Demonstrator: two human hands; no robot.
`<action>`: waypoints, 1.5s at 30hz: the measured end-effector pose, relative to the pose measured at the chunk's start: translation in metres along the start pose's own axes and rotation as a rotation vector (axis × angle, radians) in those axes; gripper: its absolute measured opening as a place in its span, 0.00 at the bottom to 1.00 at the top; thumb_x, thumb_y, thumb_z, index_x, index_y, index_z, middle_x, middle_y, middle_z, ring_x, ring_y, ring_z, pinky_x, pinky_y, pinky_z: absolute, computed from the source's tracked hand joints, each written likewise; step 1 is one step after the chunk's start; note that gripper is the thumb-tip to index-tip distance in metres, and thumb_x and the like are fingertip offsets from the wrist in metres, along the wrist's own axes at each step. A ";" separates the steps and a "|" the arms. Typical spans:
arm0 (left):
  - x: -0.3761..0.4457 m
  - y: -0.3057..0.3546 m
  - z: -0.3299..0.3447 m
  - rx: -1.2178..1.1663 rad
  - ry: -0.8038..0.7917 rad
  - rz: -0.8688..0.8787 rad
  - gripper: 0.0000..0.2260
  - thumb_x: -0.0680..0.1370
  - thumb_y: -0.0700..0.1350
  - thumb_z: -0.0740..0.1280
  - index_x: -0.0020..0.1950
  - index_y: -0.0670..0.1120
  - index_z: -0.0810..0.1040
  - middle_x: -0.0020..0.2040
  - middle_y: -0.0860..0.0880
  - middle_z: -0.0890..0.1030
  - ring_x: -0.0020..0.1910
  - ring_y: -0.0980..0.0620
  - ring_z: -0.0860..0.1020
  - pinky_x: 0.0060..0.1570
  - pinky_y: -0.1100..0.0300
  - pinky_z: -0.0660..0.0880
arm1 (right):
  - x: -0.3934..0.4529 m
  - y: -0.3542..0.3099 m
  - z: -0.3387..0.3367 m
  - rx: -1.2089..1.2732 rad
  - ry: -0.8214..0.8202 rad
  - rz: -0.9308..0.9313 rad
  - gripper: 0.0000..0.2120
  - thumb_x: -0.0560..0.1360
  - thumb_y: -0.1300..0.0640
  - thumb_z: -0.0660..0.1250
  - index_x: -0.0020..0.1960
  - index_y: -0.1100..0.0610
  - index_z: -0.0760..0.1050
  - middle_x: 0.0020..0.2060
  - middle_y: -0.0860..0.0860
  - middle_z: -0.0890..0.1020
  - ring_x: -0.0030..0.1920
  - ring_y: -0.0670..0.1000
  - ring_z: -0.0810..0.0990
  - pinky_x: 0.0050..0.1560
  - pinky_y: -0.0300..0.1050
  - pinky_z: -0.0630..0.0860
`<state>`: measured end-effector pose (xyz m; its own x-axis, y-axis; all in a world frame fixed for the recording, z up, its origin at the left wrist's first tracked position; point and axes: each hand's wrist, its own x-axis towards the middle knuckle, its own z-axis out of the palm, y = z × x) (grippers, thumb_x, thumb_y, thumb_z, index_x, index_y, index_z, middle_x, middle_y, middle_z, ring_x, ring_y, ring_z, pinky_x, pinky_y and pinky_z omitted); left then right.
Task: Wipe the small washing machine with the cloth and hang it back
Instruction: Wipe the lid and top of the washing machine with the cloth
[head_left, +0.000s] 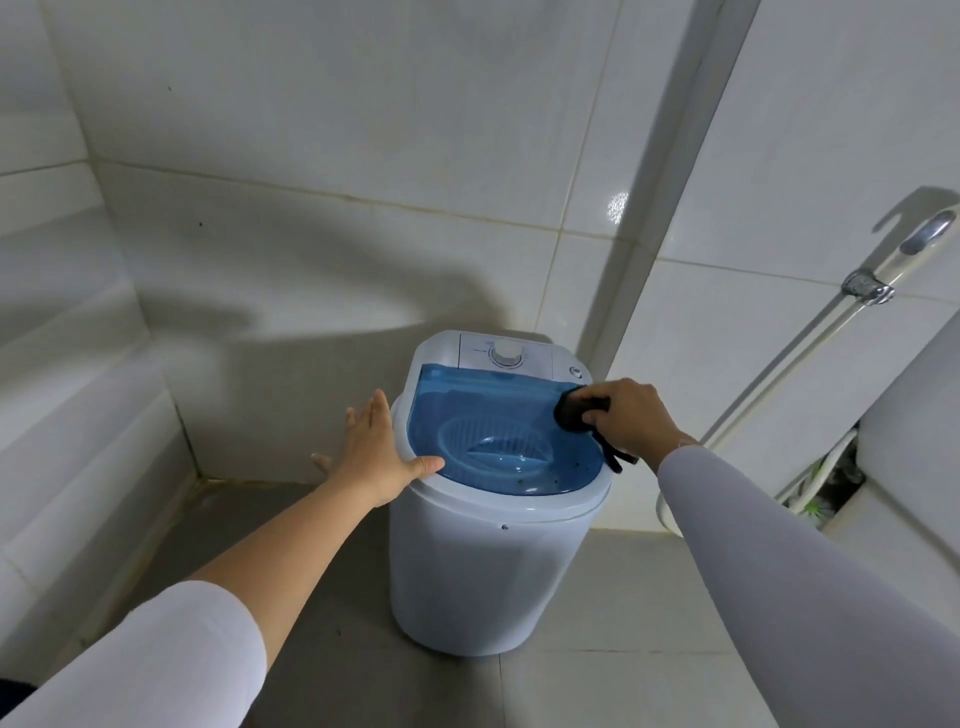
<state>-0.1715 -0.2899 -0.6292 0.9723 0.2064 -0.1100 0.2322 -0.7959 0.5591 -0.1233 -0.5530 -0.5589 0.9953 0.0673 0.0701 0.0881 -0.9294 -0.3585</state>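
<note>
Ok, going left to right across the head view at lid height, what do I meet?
Left hand → blue lid → black cloth → right hand → white pipe

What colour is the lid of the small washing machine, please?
The lid is translucent blue, seen in the head view, set in a white body.

Dim, even indoor light; soft arm shadows fall across the wall tiles left of the gripping hand. A small glare spot shines above it, and the wide lens bends the edges.
</note>
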 end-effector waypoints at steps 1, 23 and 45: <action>0.000 -0.001 0.001 -0.029 -0.020 -0.011 0.52 0.70 0.63 0.69 0.77 0.47 0.36 0.79 0.50 0.43 0.78 0.47 0.40 0.70 0.30 0.48 | 0.003 -0.013 -0.001 -0.002 -0.002 -0.049 0.16 0.75 0.62 0.64 0.60 0.50 0.78 0.59 0.55 0.80 0.59 0.57 0.76 0.60 0.44 0.70; -0.006 -0.008 0.008 -0.106 -0.083 0.014 0.55 0.68 0.66 0.69 0.77 0.49 0.34 0.79 0.52 0.41 0.78 0.48 0.38 0.67 0.29 0.45 | 0.015 -0.103 0.072 -0.210 -0.209 -0.480 0.15 0.74 0.52 0.66 0.60 0.45 0.77 0.62 0.49 0.77 0.62 0.56 0.71 0.66 0.52 0.68; -0.007 -0.004 0.010 -0.040 -0.029 -0.017 0.54 0.68 0.65 0.70 0.77 0.49 0.36 0.79 0.50 0.43 0.78 0.47 0.39 0.69 0.29 0.46 | -0.010 -0.006 0.026 -0.164 -0.136 -0.147 0.14 0.74 0.60 0.65 0.58 0.50 0.79 0.59 0.52 0.80 0.59 0.55 0.75 0.60 0.45 0.70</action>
<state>-0.1785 -0.2940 -0.6391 0.9688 0.2024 -0.1429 0.2476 -0.7689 0.5895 -0.1323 -0.5390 -0.5814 0.9695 0.2445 -0.0198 0.2360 -0.9516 -0.1970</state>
